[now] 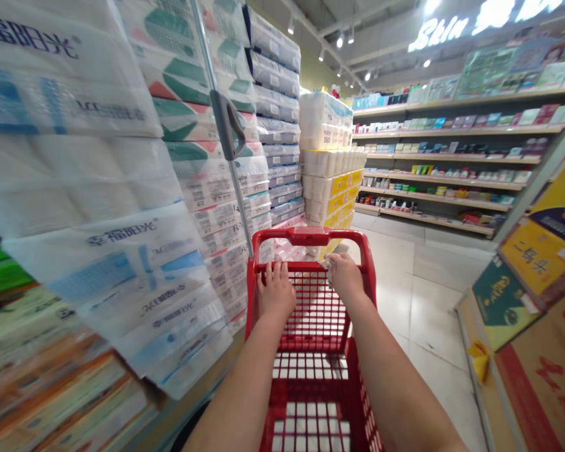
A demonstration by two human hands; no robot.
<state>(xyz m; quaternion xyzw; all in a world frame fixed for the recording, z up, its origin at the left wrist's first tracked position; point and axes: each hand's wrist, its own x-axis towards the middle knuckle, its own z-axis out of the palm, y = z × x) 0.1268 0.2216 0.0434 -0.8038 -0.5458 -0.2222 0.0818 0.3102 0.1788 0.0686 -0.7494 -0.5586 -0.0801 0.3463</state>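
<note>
- Left hand (277, 294): wide, loose grip resting on the red cart (311, 390), likely steadying it.
- Right hand (346, 276): narrow grip around a pale scrap (328, 260), perhaps paper.
- Cart stands beside stacked tissue packs (206, 188).

— Where does the head camera sit?
— Above and behind the hands (277, 294), facing forward and down.
— How near?
— Close over the red basket (306, 342); the shelves (456, 156) stand well beyond the hands. Probably a wide lens, though blurred edges leave doubt.
</note>
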